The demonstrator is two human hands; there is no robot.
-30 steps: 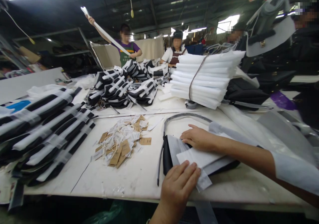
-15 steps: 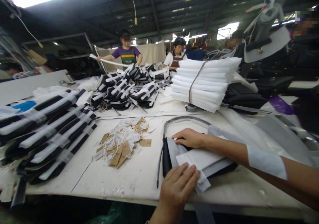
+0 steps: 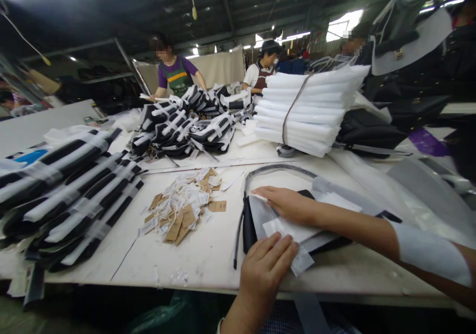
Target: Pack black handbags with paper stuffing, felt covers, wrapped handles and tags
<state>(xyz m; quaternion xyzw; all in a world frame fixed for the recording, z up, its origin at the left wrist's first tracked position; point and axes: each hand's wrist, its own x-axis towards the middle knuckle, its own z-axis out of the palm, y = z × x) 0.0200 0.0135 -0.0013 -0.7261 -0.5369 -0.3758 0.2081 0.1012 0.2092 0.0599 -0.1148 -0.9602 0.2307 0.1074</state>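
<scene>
The right hand has flattened and moved, fingertips leading, toward a corner of the black bag under translucent white sheets. Well beyond this hand, the co-worker in purple shirt and green apron has leaned sideways, lowering the long white strip.

From afar I make out a smooth, leather-like bag under matt, papery sheets; matt card tags at its nine o'clock; glossy plastic sheeting at two.
</scene>
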